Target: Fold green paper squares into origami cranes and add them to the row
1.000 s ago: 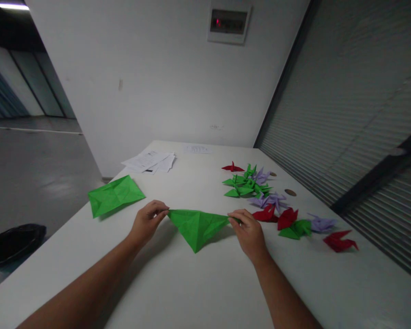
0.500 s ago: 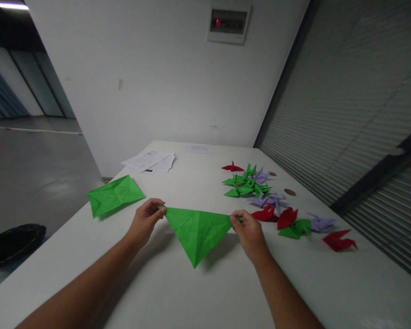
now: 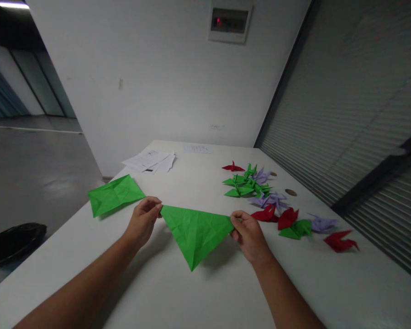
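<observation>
1. Two hands hold one green paper triangle (image 3: 196,233) above the white table (image 3: 205,292). The left hand (image 3: 142,221) pinches the triangle's left corner; the right hand (image 3: 248,234) pinches its right corner. Both are closed on the paper, with the third corner pointing down toward the person.
2. Position: the triangle hangs just clear of the table, its shadow falling below and right of it.
3. Risk, uneven tension: a harder pull by one hand could tear the sheet along its existing creases or drag a corner out of the opposite pinch.
4. Risk, layer slip: if the folded layers shift between the fingertips, the edges would likely misalign and any later crease would run off-line.
5. Risk, collision: right of the triangle, very near the right hand, lie folded paper cranes (image 3: 270,212) in red, green and lilac. A sweep of that wrist could scatter or flatten them.
6. Left of the triangle a creased green sheet (image 3: 114,195) lies at the table edge; a nudge could push it off.
</observation>
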### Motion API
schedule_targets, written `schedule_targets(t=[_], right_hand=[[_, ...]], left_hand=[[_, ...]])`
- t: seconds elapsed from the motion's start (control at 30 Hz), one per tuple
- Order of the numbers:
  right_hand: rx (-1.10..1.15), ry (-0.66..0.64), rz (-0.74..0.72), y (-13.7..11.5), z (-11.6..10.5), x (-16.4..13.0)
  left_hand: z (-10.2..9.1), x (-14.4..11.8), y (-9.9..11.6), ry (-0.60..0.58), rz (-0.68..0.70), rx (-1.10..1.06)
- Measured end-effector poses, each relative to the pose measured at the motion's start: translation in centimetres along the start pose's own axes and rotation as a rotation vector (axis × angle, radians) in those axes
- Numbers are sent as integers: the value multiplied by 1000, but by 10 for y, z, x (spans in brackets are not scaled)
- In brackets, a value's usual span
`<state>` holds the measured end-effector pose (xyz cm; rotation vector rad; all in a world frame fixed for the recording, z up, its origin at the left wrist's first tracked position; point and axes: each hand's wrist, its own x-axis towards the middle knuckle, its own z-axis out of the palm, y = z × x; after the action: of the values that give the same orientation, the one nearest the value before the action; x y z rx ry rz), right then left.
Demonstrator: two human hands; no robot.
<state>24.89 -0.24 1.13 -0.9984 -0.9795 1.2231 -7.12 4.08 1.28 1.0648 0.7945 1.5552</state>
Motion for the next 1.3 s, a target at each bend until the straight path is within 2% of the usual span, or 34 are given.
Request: schedule_targets(t=[0.13, 0.23, 0.33, 0.47, 0.5, 0.57, 0.67, 0.7, 0.77, 0.87, 0.97, 1.03, 1.17, 1.23, 1.3], right_hand=[[134, -27, 87, -5, 4, -3], [142, -23, 132, -3, 4, -2], [64, -11, 160, 3, 2, 1], [-137, 50, 128, 15, -1, 7], [-218, 62, 117, 19, -2, 8], [-408, 65, 104, 25, -4, 10], [-684, 30, 79, 30, -4, 10], [-764, 14, 58, 30, -4, 8], [-903, -22, 6, 29, -3, 6], [-1032, -60, -38, 27, -3, 4], [-1166, -54, -91, 27, -6, 4], [-1274, -9, -189, 28, -9, 5], [-1372, 78, -436, 27, -4, 1], [-1371, -16, -536, 27, 7, -4], [-1339, -223, -572, 30, 20, -10]], left_hand=[[4, -4, 7, -27, -66, -79], [5, -4, 8, -21, -127, -88], [3, -2, 5, -13, -185, -23], [-8, 5, -10, 2, -239, 176], [-12, 7, -14, -12, -233, 272], [-19, 12, -20, -51, -115, 552], [-21, 13, -21, -60, 43, 723], [-20, 12, -20, -99, 133, 804], [-12, 4, -17, -283, 297, 961], [4, -14, -15, -686, 355, 1084], [14, -28, -21, -955, 382, 1202], [14, -32, -28, -1026, 400, 1240], [9, -34, -40, -1031, 417, 1267], [8, -35, -43, -1027, 418, 1282], [9, -37, -45, -1028, 412, 1306]])
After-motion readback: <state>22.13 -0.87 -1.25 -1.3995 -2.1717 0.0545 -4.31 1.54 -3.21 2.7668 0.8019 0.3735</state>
